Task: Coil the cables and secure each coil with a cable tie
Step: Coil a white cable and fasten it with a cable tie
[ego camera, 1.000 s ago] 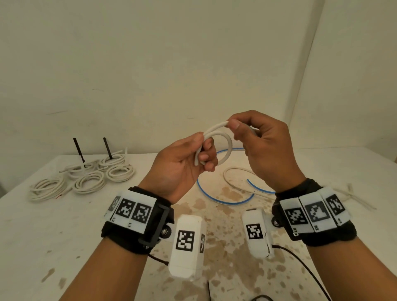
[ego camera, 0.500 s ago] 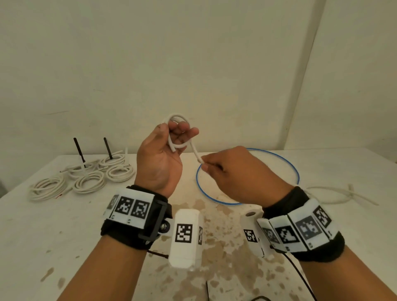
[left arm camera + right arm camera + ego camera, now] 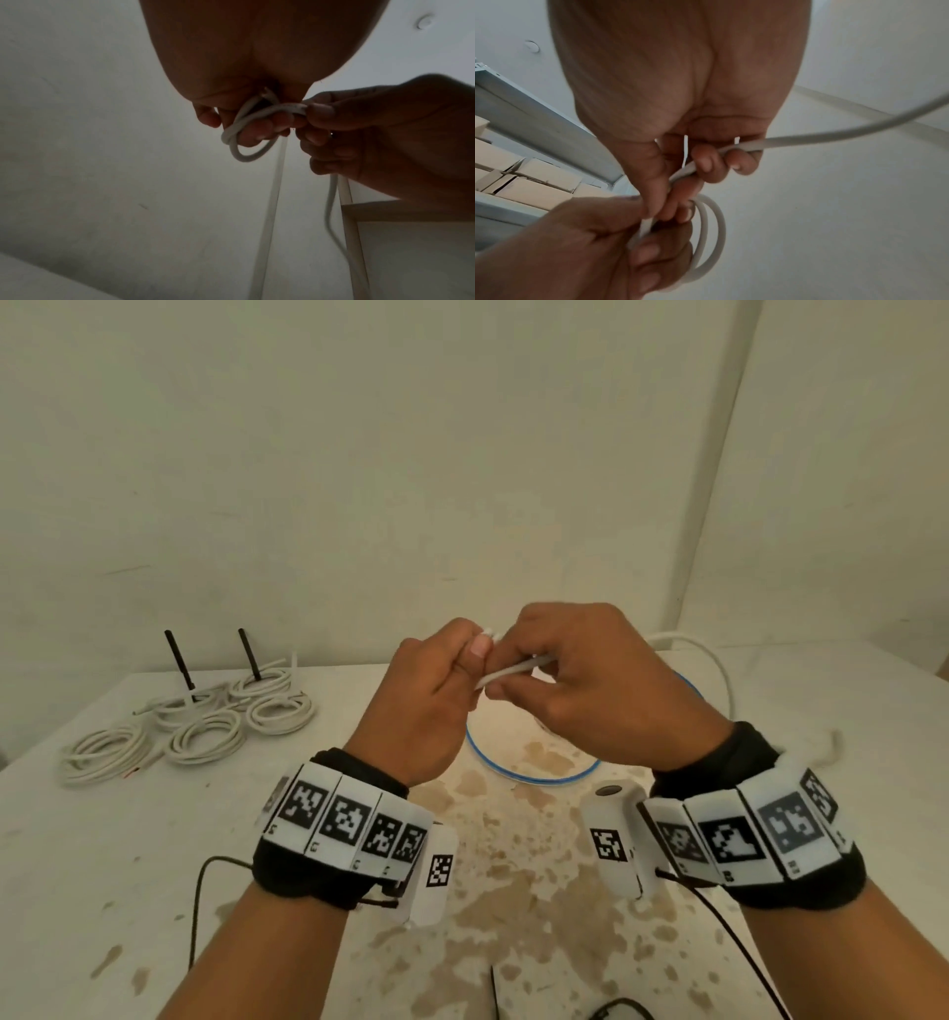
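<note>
1. The left hand (image 3: 426, 706) has its fingers curled round a small white coil (image 3: 707, 237), which shows 2 or 3 turns and is held up over the middle of the table (image 3: 128, 865).
2. The right hand (image 3: 606, 690), touching the left, pinches the white cable (image 3: 508, 672) at the coil and lets the loose run slide through its curled fingers (image 3: 706, 162).
3. To my eye they are laying on another turn. It wants each loop matched in size to the last, the left thumb clamping the stack and the right hand feeding slack without twisting.
4. Far left on the table lie the finished coils (image 3: 205, 737), with 2 black ties (image 3: 179, 665) standing up from them.
5. A blue wire (image 3: 534, 775) loops on the table under the hands, apart from them.
6. The loose tail (image 3: 714, 670) arcs off to the right. I judge it may drag over the blue wire as it is drawn in.
7. Thin black leads from the wrist cameras hang near the front edge.
</note>
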